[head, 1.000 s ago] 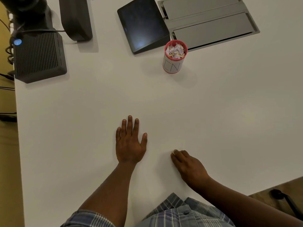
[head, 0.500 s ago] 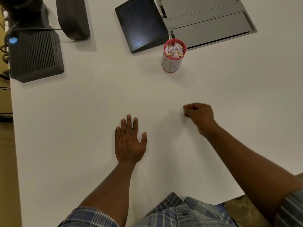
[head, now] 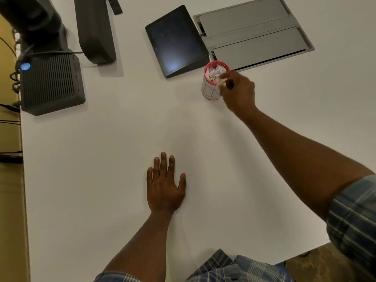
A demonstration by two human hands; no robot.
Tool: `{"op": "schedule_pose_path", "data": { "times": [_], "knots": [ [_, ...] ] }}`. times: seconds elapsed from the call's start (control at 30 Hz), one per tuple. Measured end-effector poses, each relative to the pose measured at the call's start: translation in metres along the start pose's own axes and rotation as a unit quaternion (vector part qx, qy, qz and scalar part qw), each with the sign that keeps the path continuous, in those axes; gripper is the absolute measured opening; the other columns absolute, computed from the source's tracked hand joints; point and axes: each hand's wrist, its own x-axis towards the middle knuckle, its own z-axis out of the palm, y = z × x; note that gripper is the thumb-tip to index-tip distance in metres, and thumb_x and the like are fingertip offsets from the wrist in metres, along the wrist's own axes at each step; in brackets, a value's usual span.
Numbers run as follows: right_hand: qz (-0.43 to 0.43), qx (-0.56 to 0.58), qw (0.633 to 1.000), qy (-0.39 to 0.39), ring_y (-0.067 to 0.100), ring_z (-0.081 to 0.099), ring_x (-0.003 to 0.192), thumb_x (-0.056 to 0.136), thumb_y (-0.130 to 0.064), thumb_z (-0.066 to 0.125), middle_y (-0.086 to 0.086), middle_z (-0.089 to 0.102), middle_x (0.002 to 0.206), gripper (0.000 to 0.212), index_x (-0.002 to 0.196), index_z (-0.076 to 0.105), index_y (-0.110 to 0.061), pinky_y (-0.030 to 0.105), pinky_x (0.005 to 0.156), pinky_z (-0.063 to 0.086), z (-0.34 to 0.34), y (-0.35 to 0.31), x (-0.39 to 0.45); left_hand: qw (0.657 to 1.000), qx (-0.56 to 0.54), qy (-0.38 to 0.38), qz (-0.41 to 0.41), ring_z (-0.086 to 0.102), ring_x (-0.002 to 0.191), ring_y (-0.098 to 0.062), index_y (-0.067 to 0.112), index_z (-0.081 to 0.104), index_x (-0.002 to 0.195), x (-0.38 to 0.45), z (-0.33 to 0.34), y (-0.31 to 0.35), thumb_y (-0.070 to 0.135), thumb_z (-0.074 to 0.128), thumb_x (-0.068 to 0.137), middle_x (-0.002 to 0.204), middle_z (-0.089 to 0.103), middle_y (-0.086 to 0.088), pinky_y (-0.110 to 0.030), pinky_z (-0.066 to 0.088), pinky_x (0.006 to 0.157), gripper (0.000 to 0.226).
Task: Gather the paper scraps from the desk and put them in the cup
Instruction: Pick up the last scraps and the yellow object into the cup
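Observation:
The cup (head: 209, 93), white with a red rim, stands at the far middle of the white desk (head: 97, 159). It is heaped with crumpled paper scraps (head: 213, 73). My right hand (head: 239, 92) reaches to the cup's right side, its bunched fingertips at the rim. They pinch a small pale paper scrap (head: 222, 80), which motion blurs. My left hand (head: 164, 186) lies flat on the desk nearer to me, fingers straight, holding nothing. I see no loose scraps on the desk.
A dark tablet (head: 175, 39) lies just left of and behind the cup. A grey cable hatch (head: 254, 33) is set into the desk behind it. A black ribbed device (head: 50, 84) and a dark stand (head: 95, 31) occupy the far left corner.
My right hand rose from the near desk with curled fingers and travelled forward to the cup's rim. The left hand stayed flat in place.

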Motion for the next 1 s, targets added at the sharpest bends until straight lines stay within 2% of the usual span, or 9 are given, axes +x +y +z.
{"op": "schedule_pose_path", "data": {
  "times": [0.13, 0.23, 0.3, 0.37, 0.47, 0.67, 0.8, 0.9, 1.0],
  "knots": [
    [-0.027, 0.002, 0.998, 0.05, 0.012, 0.062, 0.089, 0.09, -0.02, 0.06, 0.006, 0.067, 0.104, 0.022, 0.111, 0.056, -0.014, 0.011, 0.066, 0.047, 0.0, -0.006, 0.032, 1.0, -0.005, -0.002, -0.001, -0.004, 0.148, -0.015, 0.029, 0.001, 0.151, 0.0, 0.0, -0.001, 0.057, 0.023, 0.092, 0.161, -0.003, 0.005, -0.041, 0.009, 0.119, 0.068],
    [-0.06, -0.055, 0.996, 0.037, 0.016, 0.064, 0.091, 0.093, -0.024, 0.057, 0.009, 0.067, 0.104, 0.018, 0.105, 0.059, -0.011, 0.018, 0.072, 0.05, 0.002, -0.007, 0.048, 1.0, -0.004, -0.004, -0.001, -0.004, 0.148, -0.016, 0.029, 0.001, 0.151, 0.0, 0.001, -0.001, 0.057, 0.023, 0.092, 0.161, -0.004, 0.005, -0.041, 0.009, 0.119, 0.069],
    [-0.107, -0.13, 0.986, -0.014, 0.026, 0.065, 0.097, 0.094, -0.025, 0.056, 0.015, 0.067, 0.106, 0.022, 0.105, 0.061, -0.006, 0.03, 0.081, 0.054, 0.004, -0.01, 0.056, 1.0, -0.004, -0.001, -0.001, -0.004, 0.148, -0.016, 0.029, 0.002, 0.151, 0.001, 0.002, -0.001, 0.058, 0.022, 0.092, 0.161, -0.004, 0.005, -0.041, 0.009, 0.118, 0.068],
    [-0.139, -0.243, 0.956, -0.084, 0.034, 0.064, 0.1, 0.091, -0.024, 0.062, 0.02, 0.066, 0.111, 0.031, 0.112, 0.061, -0.001, 0.038, 0.089, 0.051, 0.009, -0.013, 0.065, 1.0, -0.003, 0.0, -0.002, -0.002, 0.148, -0.016, 0.03, 0.003, 0.151, 0.001, 0.003, -0.002, 0.058, 0.022, 0.092, 0.161, -0.003, 0.005, -0.04, 0.009, 0.118, 0.068],
    [-0.104, -0.362, 0.913, -0.16, 0.036, 0.063, 0.098, 0.084, -0.017, 0.07, 0.022, 0.064, 0.109, 0.04, 0.117, 0.059, 0.003, 0.039, 0.088, 0.05, 0.019, -0.019, 0.079, 1.0, -0.005, 0.003, -0.004, 0.0, 0.148, -0.016, 0.03, 0.005, 0.151, 0.001, 0.004, -0.002, 0.058, 0.024, 0.091, 0.161, -0.001, 0.005, -0.04, 0.009, 0.118, 0.068],
    [-0.052, -0.407, 0.889, -0.204, 0.035, 0.06, 0.09, 0.083, -0.016, 0.07, 0.017, 0.054, 0.087, 0.038, 0.112, 0.056, 0.006, 0.036, 0.081, 0.049, 0.026, -0.029, 0.093, 1.0, -0.011, 0.005, -0.006, 0.001, 0.148, -0.016, 0.03, 0.007, 0.151, 0.001, 0.005, -0.002, 0.056, 0.027, 0.091, 0.161, 0.001, 0.005, -0.04, 0.01, 0.119, 0.068],
    [-0.063, -0.434, 0.867, -0.238, 0.036, 0.061, 0.094, 0.086, -0.012, 0.067, 0.021, 0.062, 0.1, 0.036, 0.115, 0.057, 0.005, 0.037, 0.082, 0.05, 0.024, -0.035, 0.091, 1.0, -0.011, 0.004, -0.006, 0.001, 0.148, -0.016, 0.03, 0.007, 0.151, 0.001, 0.003, -0.002, 0.056, 0.028, 0.092, 0.161, 0.001, 0.005, -0.039, 0.009, 0.119, 0.068],
    [-0.085, -0.448, 0.857, -0.241, 0.033, 0.062, 0.094, 0.086, -0.011, 0.065, 0.018, 0.064, 0.1, 0.03, 0.113, 0.06, 0.002, 0.035, 0.081, 0.051, 0.021, -0.041, 0.085, 1.0, -0.006, 0.001, -0.004, 0.0, 0.148, -0.016, 0.029, 0.006, 0.151, 0.001, 0.002, -0.001, 0.055, 0.028, 0.092, 0.161, 0.001, 0.004, -0.039, 0.007, 0.119, 0.068],
    [-0.078, -0.428, 0.876, -0.207, 0.037, 0.062, 0.095, 0.083, -0.003, 0.066, 0.02, 0.062, 0.1, 0.03, 0.112, 0.06, 0.002, 0.038, 0.075, 0.051, 0.018, -0.041, 0.072, 1.0, 0.01, -0.006, -0.002, -0.002, 0.148, -0.015, 0.03, 0.003, 0.151, 0.0, 0.0, -0.001, 0.056, 0.025, 0.093, 0.161, -0.002, 0.004, -0.038, 0.005, 0.119, 0.067]
  ]
}}
